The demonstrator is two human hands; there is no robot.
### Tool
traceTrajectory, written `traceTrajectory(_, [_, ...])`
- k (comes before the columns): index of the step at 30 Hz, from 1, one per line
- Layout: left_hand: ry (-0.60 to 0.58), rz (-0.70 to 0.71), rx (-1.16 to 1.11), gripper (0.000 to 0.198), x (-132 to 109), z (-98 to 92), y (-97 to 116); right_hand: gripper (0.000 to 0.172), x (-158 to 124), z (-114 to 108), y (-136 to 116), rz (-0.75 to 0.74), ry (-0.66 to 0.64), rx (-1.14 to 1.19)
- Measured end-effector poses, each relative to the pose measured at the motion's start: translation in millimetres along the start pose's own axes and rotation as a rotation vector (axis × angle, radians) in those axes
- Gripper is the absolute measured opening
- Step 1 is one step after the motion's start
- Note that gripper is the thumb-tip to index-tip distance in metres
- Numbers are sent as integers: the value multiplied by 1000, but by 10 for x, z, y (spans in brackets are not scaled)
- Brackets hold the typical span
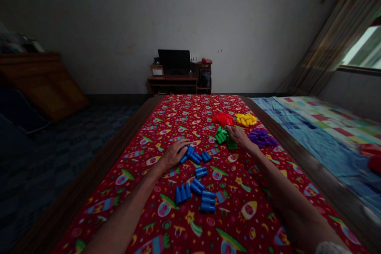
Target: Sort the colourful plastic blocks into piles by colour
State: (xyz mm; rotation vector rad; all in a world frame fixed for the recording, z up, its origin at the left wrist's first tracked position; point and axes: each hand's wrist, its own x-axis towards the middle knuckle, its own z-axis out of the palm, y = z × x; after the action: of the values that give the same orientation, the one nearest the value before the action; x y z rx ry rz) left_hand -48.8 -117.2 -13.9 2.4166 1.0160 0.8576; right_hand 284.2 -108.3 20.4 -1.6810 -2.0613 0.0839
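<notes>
Before a pale wall [119,27], a long brown surface [110,154] is stretching away from me, and a red patterned cloth [125,194] is covering its middle. To its right a blue sheet [285,127] and a patchwork sheet [336,123] are spreading; to its left a wooden cabinet [44,83] is standing. Beyond the far end a brown stand [172,78] is carrying a dark monitor [174,61]. My left hand [173,154] is lying at the left end of the blue blocks [195,156], thumb and fingers parted around them; whether I am gripping any, I cannot tell. My right hand [238,135] is resting at the right side of the green blocks [221,135], fingertips close together; I cannot tell if they are pinching one. The purple blocks [262,138] are lying just right of that hand, while the red blocks [222,118] and yellow blocks [246,119] are sitting behind. Nearer me, more blue blocks are lying in several small groups, clear of both hands.
</notes>
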Motion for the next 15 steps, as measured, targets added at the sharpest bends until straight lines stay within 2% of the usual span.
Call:
traceTrajectory(4, [-15,-5,-3,40,-3,-20,21,46,56,-35,-114,-18,49,-97])
traceTrajectory(7, [-18,-9,-6,41,-4,-26,34,42,134,-9,-251,-161,74,-72])
traceTrajectory(10, [-10,-25,-8,41,-6,-25,40,40,189,42,-341,-301,-16,-47])
traceTrajectory(12, [-12,-33,-11,40,-8,-25,44,42,196,56,-342,-282,-80,-72])
traceTrajectory(15, [-14,-35,-13,40,-11,-23,50,48,179,9,-281,-204,-52,-60])
